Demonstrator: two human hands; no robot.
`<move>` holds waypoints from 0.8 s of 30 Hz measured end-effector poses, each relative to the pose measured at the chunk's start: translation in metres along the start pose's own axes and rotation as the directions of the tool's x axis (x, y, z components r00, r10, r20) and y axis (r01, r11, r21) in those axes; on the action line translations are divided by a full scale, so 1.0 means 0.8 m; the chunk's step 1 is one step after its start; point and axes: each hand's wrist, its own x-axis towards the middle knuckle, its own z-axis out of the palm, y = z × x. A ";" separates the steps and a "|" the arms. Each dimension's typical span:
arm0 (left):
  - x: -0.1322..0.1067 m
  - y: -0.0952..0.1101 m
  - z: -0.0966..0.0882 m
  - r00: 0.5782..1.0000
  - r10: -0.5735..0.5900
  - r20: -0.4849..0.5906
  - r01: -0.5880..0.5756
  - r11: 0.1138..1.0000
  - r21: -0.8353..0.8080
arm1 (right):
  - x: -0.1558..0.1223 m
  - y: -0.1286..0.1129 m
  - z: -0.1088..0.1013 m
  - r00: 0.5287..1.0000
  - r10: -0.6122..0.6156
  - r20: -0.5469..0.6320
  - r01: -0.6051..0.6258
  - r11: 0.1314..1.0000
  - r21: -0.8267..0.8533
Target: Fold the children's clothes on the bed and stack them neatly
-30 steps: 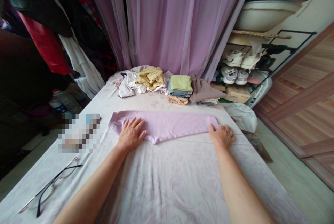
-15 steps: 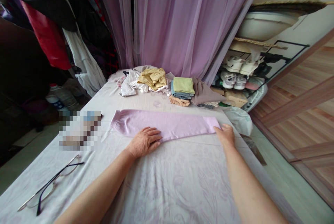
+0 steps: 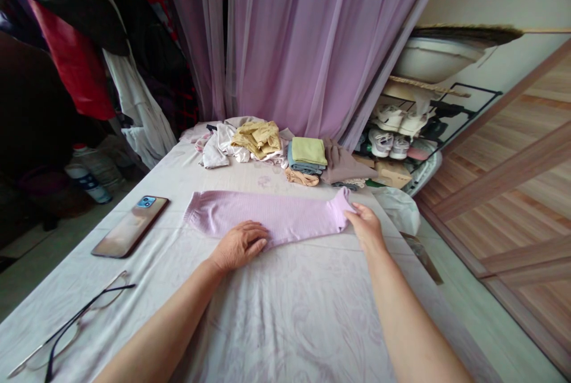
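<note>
Head view: where do the fingers sit?

Left hand [image 3: 238, 245] lies flat, fingers together, pressing on the lower edge of a lilac knit top [image 3: 267, 216], just below the centre of the frame. Right hand [image 3: 366, 227] reaches the top's right end, its fingertips [image 3: 352, 209] against a raised corner of the knit.

Pinching it?

Can't tell. The fingers curve over that corner, but the hand hides whether cloth lies between them.

How does the top lie?

Its long axis runs across the frame, left to right, rising slightly toward the right, on a pale sheet [image 3: 289, 317]. The ribbed cuff end [image 3: 194, 210] is at left, away from both hands. The right hand is nearer the top's end; the left sits near its middle.

What's around it?

Just left, a phone [image 3: 130, 226]; lower left, glasses [image 3: 75, 326]. Above, a heap of clothes [image 3: 223, 148], a yellow garment [image 3: 256, 139], a folded green cloth [image 3: 309, 151] and a purple curtain [image 3: 303, 38]; upper right, shoes [image 3: 388, 136].
</note>
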 end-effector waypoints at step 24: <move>-0.004 -0.012 0.010 0.990 -0.032 -0.139 0.047 0.994 0.102 | -0.159 -0.030 0.172 0.721 -0.609 0.330 0.692 0.617 -0.374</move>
